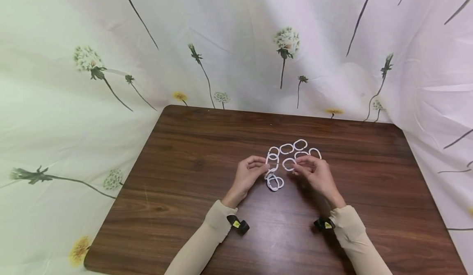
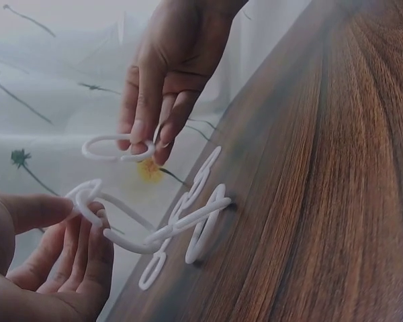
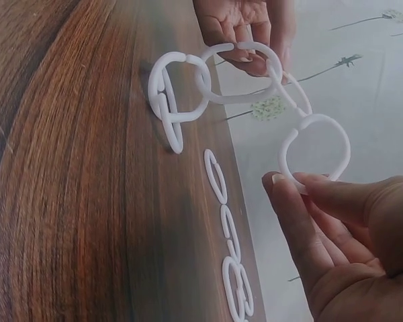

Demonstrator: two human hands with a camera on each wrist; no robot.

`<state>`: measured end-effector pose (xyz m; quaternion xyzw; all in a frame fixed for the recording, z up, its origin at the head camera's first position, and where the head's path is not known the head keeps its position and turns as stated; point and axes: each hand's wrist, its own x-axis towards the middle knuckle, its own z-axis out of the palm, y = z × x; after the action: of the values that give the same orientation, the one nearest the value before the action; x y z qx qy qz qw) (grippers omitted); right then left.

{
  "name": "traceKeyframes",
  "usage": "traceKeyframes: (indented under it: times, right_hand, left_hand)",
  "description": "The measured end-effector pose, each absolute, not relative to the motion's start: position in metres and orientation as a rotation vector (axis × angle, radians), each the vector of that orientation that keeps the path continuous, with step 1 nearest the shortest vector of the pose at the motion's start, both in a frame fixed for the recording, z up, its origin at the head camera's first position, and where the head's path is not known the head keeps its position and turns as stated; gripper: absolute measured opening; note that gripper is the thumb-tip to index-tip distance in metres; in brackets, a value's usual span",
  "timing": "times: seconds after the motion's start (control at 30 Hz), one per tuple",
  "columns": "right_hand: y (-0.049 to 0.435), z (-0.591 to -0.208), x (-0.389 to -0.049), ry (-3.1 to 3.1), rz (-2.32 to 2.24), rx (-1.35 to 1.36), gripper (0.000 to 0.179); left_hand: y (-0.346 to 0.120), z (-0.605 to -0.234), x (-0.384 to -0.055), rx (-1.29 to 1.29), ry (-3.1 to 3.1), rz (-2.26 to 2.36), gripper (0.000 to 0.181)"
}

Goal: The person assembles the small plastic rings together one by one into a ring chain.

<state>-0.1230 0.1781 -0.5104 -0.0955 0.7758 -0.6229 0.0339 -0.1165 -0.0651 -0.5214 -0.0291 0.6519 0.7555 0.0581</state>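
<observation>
My right hand [image 1: 318, 177] pinches a single white plastic ring [image 3: 349, 151] between thumb and fingertips, above the table. The ring is oval with a small gap in its rim. To its left, my left hand [image 1: 245, 177] holds the upper part of a chain of similar linked white rings [image 2: 131, 247] between thumb and fingers. The chain's lower rings [image 3: 152, 94] hang down toward the table; in the left wrist view they seem to reach it. In that view the single ring stands apart from the chain, a little above the left hand's fingertips.
Several more white rings [image 1: 286, 144] lie on the brown wood-grain table [image 1: 184, 164], beyond and beside the hands. A pale cloth [image 1: 240, 53] printed with dandelions hangs behind the table. Each wrist bears a black strap camera [image 1: 242, 227].
</observation>
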Motion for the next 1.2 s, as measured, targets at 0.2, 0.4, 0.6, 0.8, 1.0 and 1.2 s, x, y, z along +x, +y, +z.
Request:
traceKeyframes:
  times: [0.2,0.4,0.6,0.8,1.0,1.2]
  right_hand:
    - [0.175,-0.510,-0.124,2.431,-1.908,-0.333,0.020]
    - [0.172,-0.512,-0.126,2.484,-1.885,-0.314,0.018]
    - [0.169,-0.509,-0.126,2.536,-1.850,-0.306,0.018]
    - [0.168,-0.509,-0.126,2.547,-1.819,-0.306,0.018]
    - [0.167,-0.510,-0.126,2.564,-1.806,-0.283,0.021]
    - [0.165,-0.511,-0.125,2.547,-1.822,-0.280,0.020]
  left_hand:
    - [-0.064,-0.522,-0.116,-0.076,1.955,2.294,0.026]
    - [-0.064,-0.523,-0.115,-0.067,1.942,2.294,0.026]
    - [-0.064,-0.525,-0.115,-0.051,1.911,2.309,0.029]
    - [-0.064,-0.524,-0.115,-0.033,1.876,2.330,0.031]
    - [-0.065,-0.524,-0.115,-0.029,1.861,2.333,0.033]
    - [-0.066,-0.524,-0.115,-0.040,1.850,2.331,0.034]
